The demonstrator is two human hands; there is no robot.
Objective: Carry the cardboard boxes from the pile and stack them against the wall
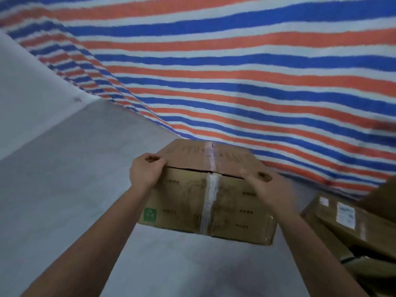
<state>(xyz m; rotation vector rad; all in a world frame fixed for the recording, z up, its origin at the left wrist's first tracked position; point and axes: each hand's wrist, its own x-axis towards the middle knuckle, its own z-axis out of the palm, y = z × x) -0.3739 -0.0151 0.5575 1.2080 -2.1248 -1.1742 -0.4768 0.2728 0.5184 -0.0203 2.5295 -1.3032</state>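
A brown cardboard box (pixel 188 202), taped down its middle and marked with a green label, is held above the grey floor in front of me. My left hand (pixel 145 170) grips its upper left corner with curled fingers. My right hand (pixel 265 187) grips the upper right edge, blurred by motion. The far edge of the box reaches the striped tarp.
A red, white and blue striped tarp (pixel 235 71) covers the wall ahead. A plain grey wall (pixel 25 99) stands at the left. More cardboard boxes (pixel 351 228) lie piled at the lower right. Grey floor (pixel 85 179) spreads to the left and below.
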